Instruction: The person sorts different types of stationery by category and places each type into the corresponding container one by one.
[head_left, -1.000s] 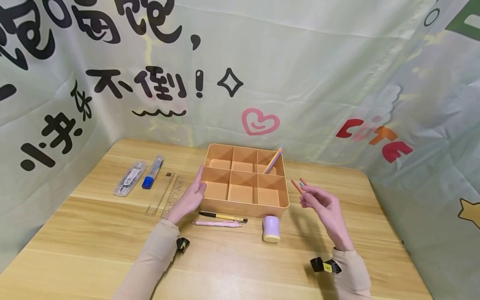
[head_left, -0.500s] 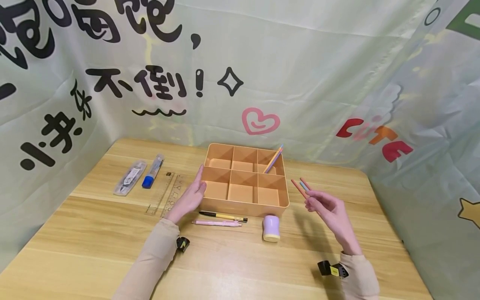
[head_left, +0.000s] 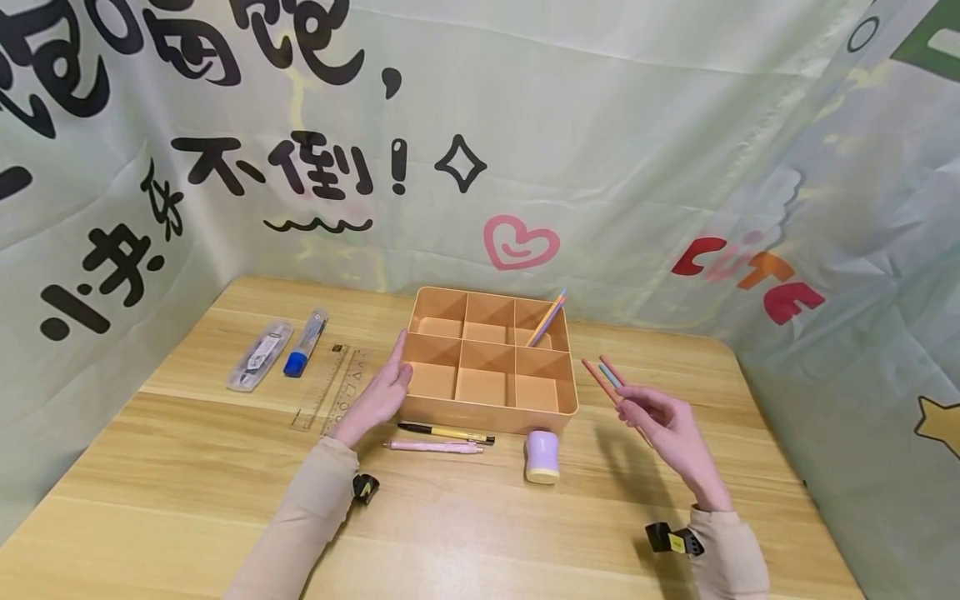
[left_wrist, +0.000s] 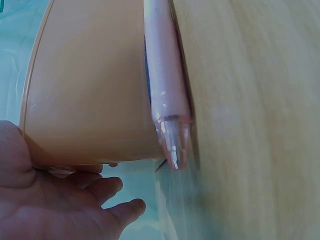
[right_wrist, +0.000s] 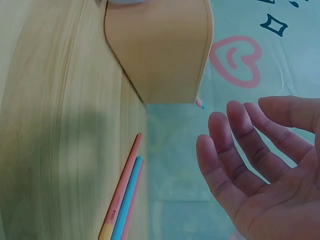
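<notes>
An orange divided storage box [head_left: 491, 419] stands in the middle of the table. My left hand [head_left: 377, 400] rests against its left side, fingers fairly straight. In the left wrist view, the left hand [left_wrist: 55, 207] lies beside the box wall [left_wrist: 90, 90]. To the right of the box, my right hand [head_left: 663, 425] hovers over two reddish pencils and a blue pencil [head_left: 609, 375]. The right wrist view shows these pencils, including the blue pencil [right_wrist: 127, 200], lying on the table, apart from the loosely bent fingers [right_wrist: 220, 165]. Slim pencils [head_left: 547, 319] lean in the back right compartment.
Before the box lie a yellow-black pen [head_left: 446, 433], a pink pen [head_left: 435, 447] and a lilac bottle-shaped object [head_left: 542, 457]. At left are a clear ruler [head_left: 330, 387], a blue-capped tube [head_left: 306, 343] and a clear case [head_left: 260, 357]. Printed cloth [head_left: 637, 167] hangs behind the table.
My right hand has moved right and toward the table's near edge, uncovering more of the pencils, which stay in place. The left hand and the box have not moved.
</notes>
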